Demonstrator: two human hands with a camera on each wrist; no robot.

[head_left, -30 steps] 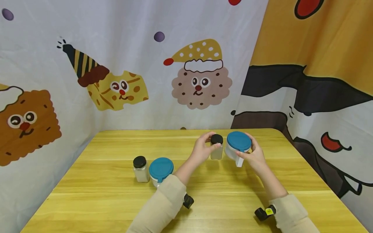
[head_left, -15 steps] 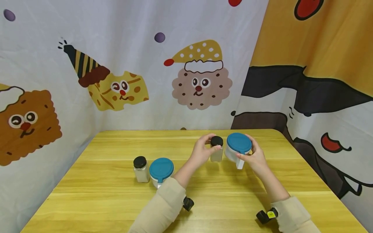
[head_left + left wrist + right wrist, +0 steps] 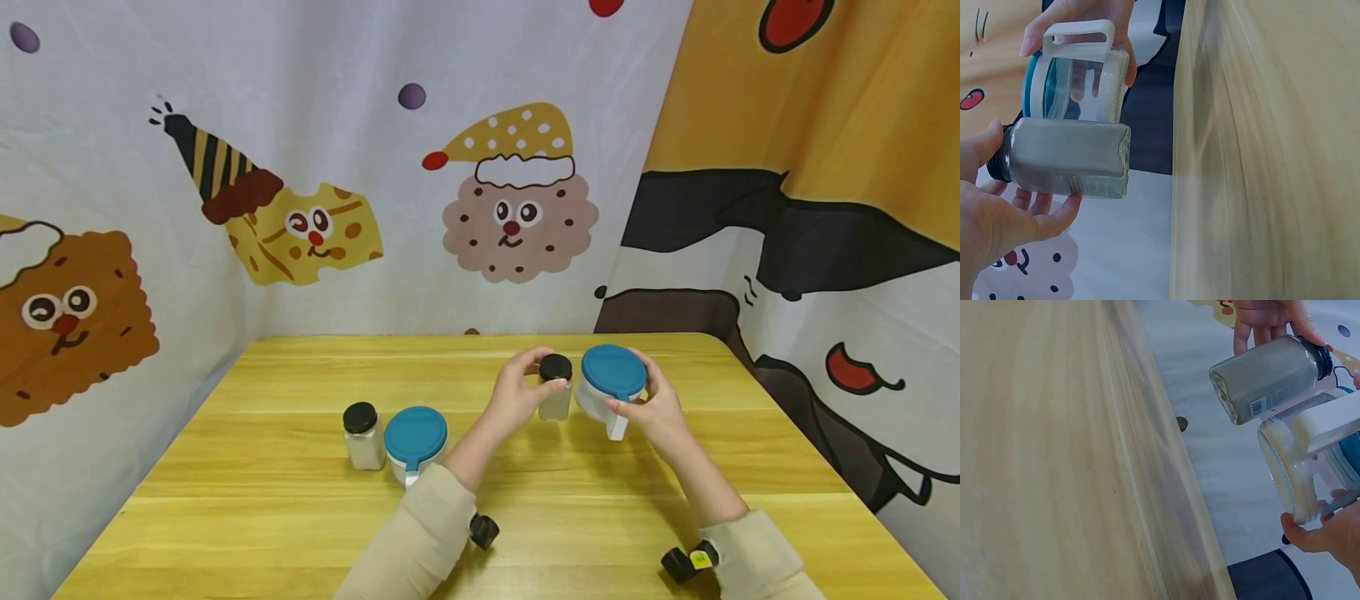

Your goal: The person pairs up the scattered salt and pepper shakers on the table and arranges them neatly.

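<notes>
My left hand (image 3: 522, 387) grips a small glass jar (image 3: 1069, 156) with a black screw lid and pale contents. Its fingers and thumb curl round the jar's side and lid. My right hand (image 3: 658, 404) holds a clear round canister (image 3: 1282, 462) with a blue lid (image 3: 613, 369) and a white handle (image 3: 1082, 28). Side by side, the two containers are raised above the table in the wrist views. Farther left, a second black-lidded jar (image 3: 363, 437) and a second blue-lidded canister (image 3: 415, 435) stand close together, the canister partly behind my left sleeve.
The wooden table (image 3: 270, 517) reaches back to a printed curtain (image 3: 420, 50) with cartoon figures. More curtain hangs at the right side. A black wrist camera (image 3: 484, 531) sits on the left sleeve, and another camera (image 3: 678, 565) on the right.
Both hands, with the jar and the canister in them, have come slightly lower in the head view. The grips look the same, and the other two containers stay where they were.
</notes>
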